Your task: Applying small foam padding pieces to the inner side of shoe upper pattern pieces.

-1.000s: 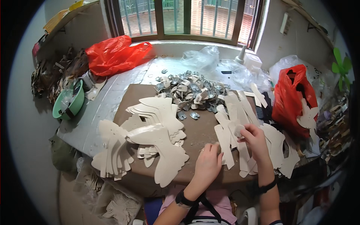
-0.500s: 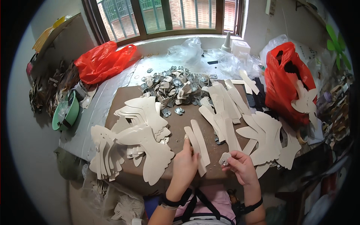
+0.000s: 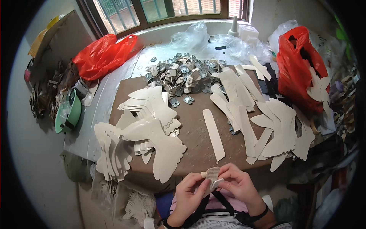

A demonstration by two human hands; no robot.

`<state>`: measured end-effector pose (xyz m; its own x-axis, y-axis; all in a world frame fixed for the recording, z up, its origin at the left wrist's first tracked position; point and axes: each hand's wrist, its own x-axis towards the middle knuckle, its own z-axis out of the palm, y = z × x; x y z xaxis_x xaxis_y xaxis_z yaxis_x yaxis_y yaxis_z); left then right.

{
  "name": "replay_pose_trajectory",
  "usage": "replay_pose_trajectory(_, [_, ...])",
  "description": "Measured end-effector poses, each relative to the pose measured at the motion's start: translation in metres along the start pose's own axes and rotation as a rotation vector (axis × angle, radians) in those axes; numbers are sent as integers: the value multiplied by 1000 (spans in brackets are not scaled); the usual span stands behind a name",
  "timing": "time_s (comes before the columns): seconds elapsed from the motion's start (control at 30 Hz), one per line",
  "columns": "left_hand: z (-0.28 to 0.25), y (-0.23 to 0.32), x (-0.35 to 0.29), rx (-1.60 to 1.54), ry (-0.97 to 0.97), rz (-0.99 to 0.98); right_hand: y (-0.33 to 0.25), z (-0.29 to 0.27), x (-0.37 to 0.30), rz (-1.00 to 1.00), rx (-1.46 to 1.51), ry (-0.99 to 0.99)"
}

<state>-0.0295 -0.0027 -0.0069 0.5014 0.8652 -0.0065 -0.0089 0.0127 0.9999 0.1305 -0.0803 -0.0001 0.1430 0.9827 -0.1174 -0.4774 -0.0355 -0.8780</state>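
Note:
Both hands meet just in front of the table's near edge. My left hand [image 3: 189, 194] is closed on a cream strap [image 3: 212, 173], whose upturned end shows a ribbed, greyish face. In the fingers of my right hand [image 3: 241, 186] is a small pale buckle [image 3: 217, 183], held against the strap; whether the strap passes through it I cannot tell. One loose cream strap [image 3: 214, 135] lies on the brown board [image 3: 190, 126] just beyond my hands. To its right are several more straps [image 3: 237, 91], overlapping. Behind is a heap of metal and cream buckles [image 3: 183, 72].
Stacked cream wing-shaped pieces [image 3: 164, 150] lie on the left, with similar pieces [image 3: 280, 129] on the right. Red plastic bags [image 3: 103, 57] stand at the back left and right. A green basin [image 3: 72, 116] sits at far left, and clear plastic [image 3: 192, 36] lies below the window.
My left hand has taken one of the two middle straps off the board and drawn it toward me. My right hand has brought the buckle to it. The view has shifted slightly.

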Motion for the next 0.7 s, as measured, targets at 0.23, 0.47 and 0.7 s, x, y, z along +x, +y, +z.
replay_pose_trajectory(0.23, [-4, 3, -6, -88, -6, 14, 4, 11, -3, -183, -291, 115])
replay_pose_trajectory(0.47, [-14, 8, -10, 32, -27, 57, 5, 22, 3, -175, -153, 150])
replay_pose_trajectory(0.7, [-13, 14, -11, 179, -8, 127, 3, 27, 1, -191, -285, 195])
